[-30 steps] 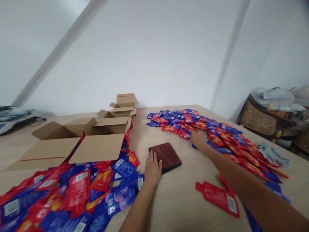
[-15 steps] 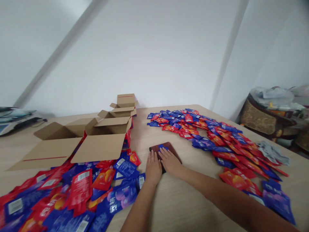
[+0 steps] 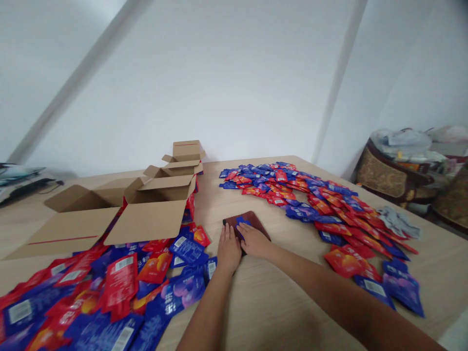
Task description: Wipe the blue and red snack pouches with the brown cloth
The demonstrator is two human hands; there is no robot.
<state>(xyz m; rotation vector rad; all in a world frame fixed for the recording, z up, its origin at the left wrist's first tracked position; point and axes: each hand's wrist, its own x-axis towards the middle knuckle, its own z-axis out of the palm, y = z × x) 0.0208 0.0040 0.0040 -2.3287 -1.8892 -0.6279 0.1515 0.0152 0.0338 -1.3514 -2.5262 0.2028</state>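
Note:
My left hand (image 3: 228, 248) lies flat and open on the wooden table (image 3: 270, 297), its fingertips at the left edge of a dark brown cloth pad (image 3: 258, 219). Beside it, my right hand (image 3: 254, 240) rests on the pad with its fingers stretched over a blue packet (image 3: 242, 222), which lies on the pad. A long spread of red and blue packets (image 3: 310, 197) runs along the right of the table. Another heap of the same packets (image 3: 109, 287) lies at the near left.
Open cardboard boxes (image 3: 157, 200) stand at the left, a smaller one (image 3: 185, 151) behind them. A grey crumpled rag (image 3: 397, 220) lies at the right edge. Cluttered furniture (image 3: 387, 170) stands beyond the table on the right. A flat device (image 3: 18, 178) sits far left.
My right hand drew back from the far packet pile to the brown pad, bringing a blue packet onto it. The left hand stayed by the pad.

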